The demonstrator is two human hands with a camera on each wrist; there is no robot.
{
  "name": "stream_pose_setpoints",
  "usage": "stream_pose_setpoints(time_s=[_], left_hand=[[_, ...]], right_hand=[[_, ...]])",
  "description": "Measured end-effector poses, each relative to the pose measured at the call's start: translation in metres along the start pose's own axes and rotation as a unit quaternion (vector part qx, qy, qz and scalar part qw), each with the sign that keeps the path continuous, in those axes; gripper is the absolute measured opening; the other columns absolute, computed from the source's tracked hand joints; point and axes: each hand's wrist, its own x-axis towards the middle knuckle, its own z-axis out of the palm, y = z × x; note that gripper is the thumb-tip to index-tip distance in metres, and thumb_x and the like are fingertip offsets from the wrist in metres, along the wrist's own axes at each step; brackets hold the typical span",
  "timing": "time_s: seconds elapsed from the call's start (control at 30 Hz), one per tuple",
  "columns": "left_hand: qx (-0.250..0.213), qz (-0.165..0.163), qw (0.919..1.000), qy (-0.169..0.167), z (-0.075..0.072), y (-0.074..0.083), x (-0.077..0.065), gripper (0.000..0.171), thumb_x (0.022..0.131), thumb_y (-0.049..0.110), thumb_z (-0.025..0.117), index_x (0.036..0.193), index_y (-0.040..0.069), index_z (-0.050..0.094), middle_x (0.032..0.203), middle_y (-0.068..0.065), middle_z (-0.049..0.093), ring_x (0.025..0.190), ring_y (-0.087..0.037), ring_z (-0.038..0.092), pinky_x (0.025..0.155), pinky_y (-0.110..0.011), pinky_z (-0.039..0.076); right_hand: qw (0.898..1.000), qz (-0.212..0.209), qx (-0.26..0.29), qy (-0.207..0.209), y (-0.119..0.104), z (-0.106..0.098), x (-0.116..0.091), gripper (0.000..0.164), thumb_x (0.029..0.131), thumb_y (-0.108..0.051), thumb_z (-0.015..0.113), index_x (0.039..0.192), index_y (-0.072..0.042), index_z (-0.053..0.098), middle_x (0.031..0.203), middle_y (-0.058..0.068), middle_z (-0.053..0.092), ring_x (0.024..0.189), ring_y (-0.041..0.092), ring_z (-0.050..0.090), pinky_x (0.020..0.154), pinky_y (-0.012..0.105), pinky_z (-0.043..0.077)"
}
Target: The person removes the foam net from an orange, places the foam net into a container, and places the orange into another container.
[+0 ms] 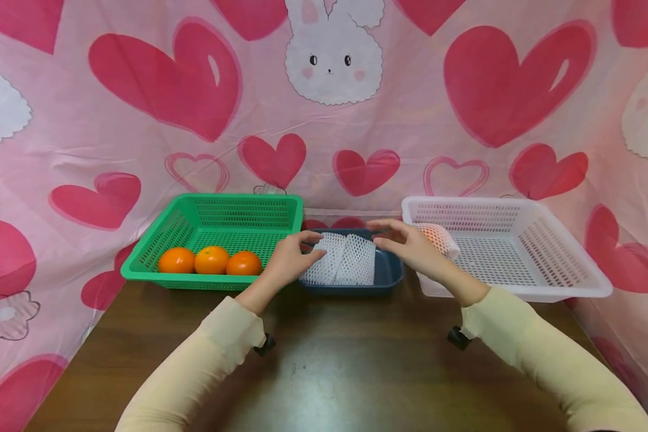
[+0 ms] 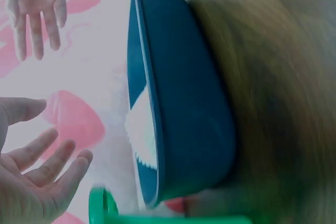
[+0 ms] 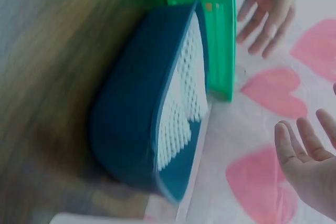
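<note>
White foam net sleeves point(image 1: 341, 259) lie in a dark blue tray point(image 1: 390, 277) at the centre of the table. My left hand point(image 1: 293, 257) hovers over the tray's left side, fingers loosely bent and holding nothing. Over its right side is my right hand point(image 1: 413, 246), also holding nothing, its fingers spread. In the left wrist view the left hand point(image 2: 39, 174) appears beside the tray point(image 2: 184, 93), apart from the netting. The right wrist view shows the right hand point(image 3: 310, 166) clear of the sleeves point(image 3: 184, 98) too.
On the left, a green basket point(image 1: 248, 201) holds three oranges point(image 1: 212, 260) along its front. A white basket point(image 1: 561, 258) stands at the right with a net-wrapped orange point(image 1: 437, 239) in its left end. A pink heart-print cloth point(image 1: 313, 132) hangs behind the brown table point(image 1: 351, 354).
</note>
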Motion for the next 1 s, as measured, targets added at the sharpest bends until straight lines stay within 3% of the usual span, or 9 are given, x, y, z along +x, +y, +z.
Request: stream_pose_setpoints(time_s=[0.1, 0.33, 0.5, 0.6, 0.7, 0.77, 0.83, 1.0], left_hand=[[-0.029, -0.002, 0.9996, -0.004, 0.009, 0.002, 0.002, 0.039, 0.094, 0.018, 0.075, 0.131, 0.005, 0.068, 0.125, -0.014, 0.069, 0.109, -0.031, 0.066, 0.085, -0.041, 0.059], [-0.09, -0.005, 0.9958, -0.018, 0.032, 0.011, 0.009, 0.038, 0.096, 0.016, 0.073, 0.131, 0.005, 0.068, 0.123, -0.013, 0.07, 0.108, -0.031, 0.068, 0.087, -0.04, 0.058], [-0.115, -0.009, 0.9929, -0.03, 0.048, 0.017, 0.015, 0.036, 0.096, 0.017, 0.073, 0.13, 0.006, 0.069, 0.12, -0.012, 0.071, 0.108, -0.03, 0.067, 0.089, -0.039, 0.058], [-0.144, -0.019, 0.9886, -0.039, 0.058, 0.018, 0.018, 0.034, 0.096, 0.015, 0.072, 0.128, 0.004, 0.07, 0.117, -0.013, 0.071, 0.108, -0.03, 0.066, 0.089, -0.039, 0.057], [-0.208, -0.051, 0.975, -0.059, 0.07, 0.018, 0.022, 0.034, 0.097, 0.015, 0.07, 0.129, 0.002, 0.069, 0.115, -0.014, 0.071, 0.11, -0.032, 0.067, 0.092, -0.042, 0.056], [-0.256, -0.078, 0.961, -0.071, 0.077, 0.019, 0.023, 0.035, 0.098, 0.015, 0.069, 0.131, 0.002, 0.067, 0.116, -0.015, 0.071, 0.112, -0.034, 0.067, 0.094, -0.044, 0.055], [-0.294, -0.097, 0.9472, -0.082, 0.083, 0.021, 0.025, 0.037, 0.099, 0.016, 0.068, 0.133, 0.001, 0.066, 0.119, -0.016, 0.071, 0.114, -0.036, 0.067, 0.097, -0.044, 0.054], [-0.35, -0.109, 0.9244, -0.105, 0.095, 0.031, 0.028, 0.041, 0.1, 0.015, 0.067, 0.137, -0.001, 0.061, 0.124, -0.018, 0.069, 0.12, -0.039, 0.063, 0.101, -0.045, 0.051]], right_hand=[[0.999, -0.003, -0.032, 0.022, 0.006, -0.012, -0.003, 0.046, 0.102, -0.017, 0.064, 0.145, -0.002, 0.054, 0.142, 0.02, 0.057, 0.126, 0.036, 0.059, 0.1, 0.041, 0.052], [0.993, 0.011, -0.098, 0.072, 0.023, -0.042, -0.011, 0.048, 0.102, -0.021, 0.064, 0.146, -0.004, 0.054, 0.139, 0.021, 0.06, 0.123, 0.038, 0.06, 0.1, 0.052, 0.05], [0.99, 0.016, -0.1, 0.097, 0.039, -0.061, -0.013, 0.047, 0.102, -0.017, 0.064, 0.146, -0.002, 0.054, 0.143, 0.023, 0.056, 0.124, 0.041, 0.059, 0.096, 0.025, 0.05], [0.987, 0.025, -0.109, 0.112, 0.049, -0.07, -0.014, 0.048, 0.102, -0.017, 0.065, 0.146, -0.002, 0.053, 0.144, 0.023, 0.055, 0.126, 0.041, 0.057, 0.097, 0.027, 0.05], [0.983, 0.039, -0.122, 0.132, 0.058, -0.077, -0.017, 0.049, 0.102, -0.017, 0.065, 0.146, 0.0, 0.053, 0.144, 0.025, 0.054, 0.127, 0.043, 0.055, 0.103, 0.046, 0.049], [0.98, 0.047, -0.129, 0.142, 0.064, -0.082, -0.018, 0.05, 0.103, -0.019, 0.065, 0.146, 0.001, 0.052, 0.144, 0.027, 0.052, 0.129, 0.046, 0.053, 0.105, 0.057, 0.044], [0.979, 0.055, -0.132, 0.147, 0.068, -0.085, -0.018, 0.051, 0.103, -0.02, 0.064, 0.146, 0.003, 0.051, 0.144, 0.029, 0.051, 0.13, 0.048, 0.051, 0.106, 0.06, 0.042], [0.976, 0.072, -0.146, 0.144, 0.074, -0.089, -0.016, 0.053, 0.103, -0.018, 0.064, 0.148, 0.004, 0.047, 0.146, 0.031, 0.048, 0.133, 0.053, 0.045, 0.108, 0.063, 0.038]])
